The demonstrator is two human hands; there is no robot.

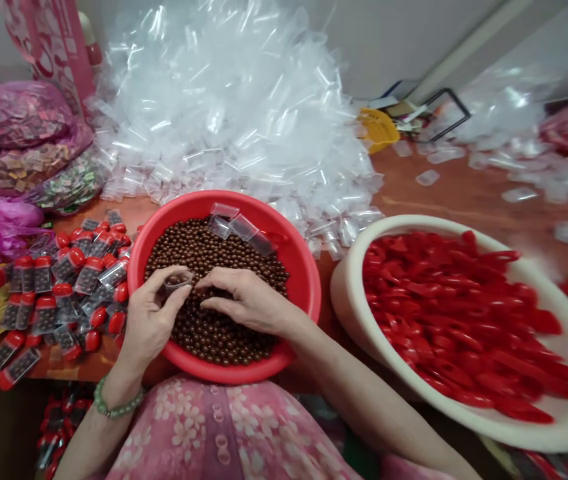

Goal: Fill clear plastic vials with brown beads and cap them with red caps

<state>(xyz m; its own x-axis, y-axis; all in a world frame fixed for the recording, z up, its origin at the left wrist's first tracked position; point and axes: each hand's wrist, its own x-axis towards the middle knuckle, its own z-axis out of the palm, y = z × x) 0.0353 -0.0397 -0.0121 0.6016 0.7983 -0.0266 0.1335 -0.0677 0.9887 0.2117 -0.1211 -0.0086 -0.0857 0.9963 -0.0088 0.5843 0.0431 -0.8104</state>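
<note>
My left hand is closed around a small clear plastic container, its mouth upward, with brown balls visible inside. Just to the right, my right hand hovers low over the brown chocolate-like balls, thumb and forefinger apart and pointing at the container. Nothing plainly shows between those fingers. Both hands are above a red basin that holds the balls. A couple of clear containers lie on the balls at the far side, beside a red piece.
Behind the basin rises a big heap of clear containers. A cream tub of red plastic caps stands right. Filled red-capped containers lie left, near pink bags. A yellow basket sits at the back.
</note>
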